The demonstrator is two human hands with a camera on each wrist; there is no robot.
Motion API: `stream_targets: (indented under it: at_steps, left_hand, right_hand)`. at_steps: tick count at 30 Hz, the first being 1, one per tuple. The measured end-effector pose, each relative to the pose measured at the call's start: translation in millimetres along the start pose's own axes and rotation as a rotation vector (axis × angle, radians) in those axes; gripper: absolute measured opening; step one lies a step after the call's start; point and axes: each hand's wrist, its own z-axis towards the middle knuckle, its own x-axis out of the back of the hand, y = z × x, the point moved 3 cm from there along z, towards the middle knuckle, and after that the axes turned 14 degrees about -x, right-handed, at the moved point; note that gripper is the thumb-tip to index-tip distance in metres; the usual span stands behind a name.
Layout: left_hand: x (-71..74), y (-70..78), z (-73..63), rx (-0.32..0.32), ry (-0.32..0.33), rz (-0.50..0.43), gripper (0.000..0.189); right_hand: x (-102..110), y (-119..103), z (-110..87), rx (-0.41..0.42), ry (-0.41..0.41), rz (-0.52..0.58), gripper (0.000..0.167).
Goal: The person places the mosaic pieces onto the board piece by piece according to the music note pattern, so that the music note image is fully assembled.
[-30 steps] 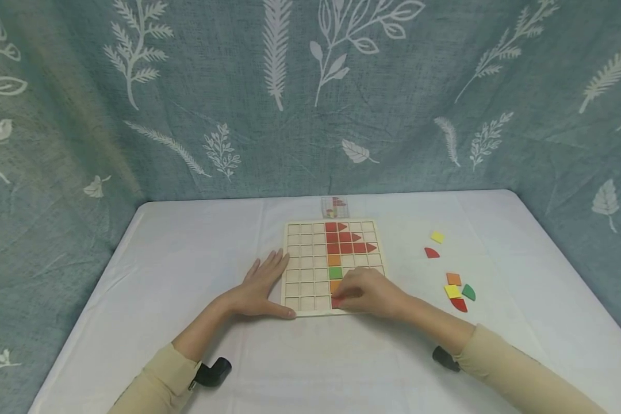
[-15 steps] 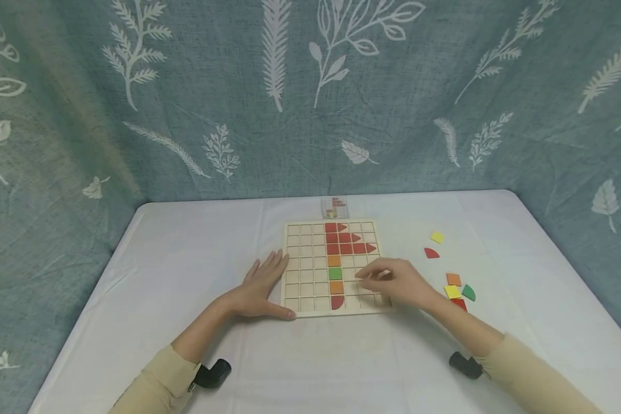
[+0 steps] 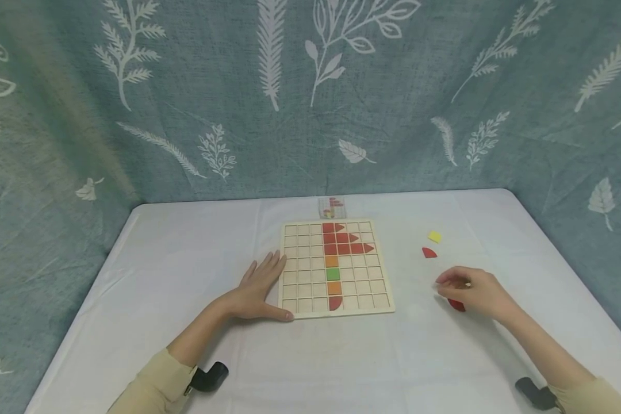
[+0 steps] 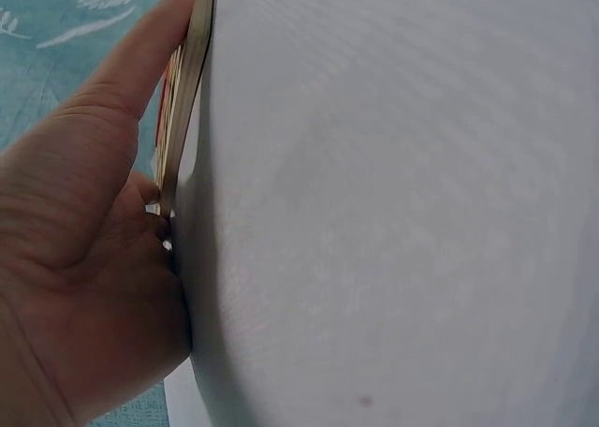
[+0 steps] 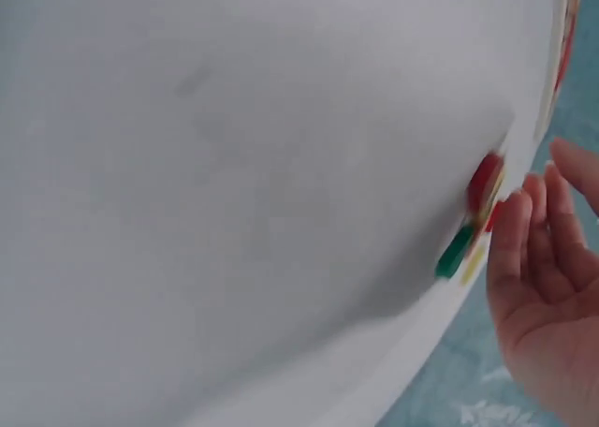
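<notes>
While the left hand (image 3: 259,294) lies with straight fingers along the gridded wooden board's (image 3: 303,276) left edge, I see the red quarter-circle (image 3: 334,303) uncovered in the bottom row below the orange square (image 3: 333,288), where the right hand (image 3: 470,292) was working a second ago. That hand has since crossed rightward, past the loose yellow square (image 3: 434,237), to the pieces on the white cloth (image 3: 424,362), fingers loosely bent near a green piece (image 5: 454,252), seemingly gripping nothing; from afar, I judge one placement done and another piece being sought.
</notes>
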Motion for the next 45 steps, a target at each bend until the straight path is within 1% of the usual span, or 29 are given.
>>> stream_targets:
  at_steps: [2, 4, 6, 9, 13, 16, 20, 24, 29, 31, 35, 41, 45]
  left_hand:
    - [0.3, 0.6, -1.0, -0.002, 0.007, -0.004, 0.123]
    - [0.4, 0.9, -1.6, -0.004, 0.015, -0.009, 0.123]
    - [0.2, 1.1, -2.0, -0.002, 0.016, -0.006, 0.122]
    - [-0.2, 1.1, -1.9, -0.004, 0.019, -0.006, 0.122]
    - [-1.3, 1.2, -0.5, -0.005, 0.017, -0.001, 0.122]
    - [-2.0, 1.2, 0.6, -0.006, 0.016, 0.001, 0.123]
    - [-2.5, 1.3, 1.1, -0.01, 0.015, -0.004, 0.123]
    - [-2.5, 1.3, 1.1, -0.018, 0.017, -0.006, 0.123]
    - [-3.5, -1.3, 1.8, -0.002, 0.006, 0.019, 0.124]
    - [-3.8, -2.0, 2.0, 0.006, 0.001, 0.026, 0.124]
    - [-3.4, -2.6, 1.8, 0.005, 0.006, 0.026, 0.124]
    - [-2.3, -1.7, 0.5, -0.014, 0.02, 0.008, 0.123]
    - [-2.4, -2.1, 0.3, -0.011, 0.012, 0.01, 0.123]
  right_hand:
    - [3.4, 7.5, -2.5, -0.032, 0.034, -0.031, 0.029]
    - [5.1, 12.8, -3.7, -0.046, 0.058, -0.053, 0.031]
    - [5.3, 16.0, -3.7, -0.051, 0.077, -0.07, 0.032]
    - [3.7, 16.7, -2.3, -0.036, 0.095, -0.089, 0.033]
    - [-0.7, 11.2, -0.1, -0.012, 0.083, -0.083, 0.034]
    - [-4.1, 5.6, 0.5, -0.002, 0.058, -0.058, 0.032]
    - [-5.5, 3.2, 1.5, 0.011, 0.047, -0.048, 0.029]
    - [-6.1, 5.1, 3.8, 0.031, 0.053, -0.046, 0.027]
    - [-8.4, 4.3, 5.8, 0.086, 0.08, -0.046, 0.024]
    - [-10.4, 1.8, 6.1, 0.102, 0.084, -0.038, 0.023]
    - [-17.4, -6.6, 7.2, 0.096, 0.062, 0.014, 0.022]
    - [-31.4, -28.1, 8.9, 0.101, 0.015, 0.119, 0.021]
    - [-42.0, -43.8, 11.4, 0.112, -0.014, 0.167, 0.021]
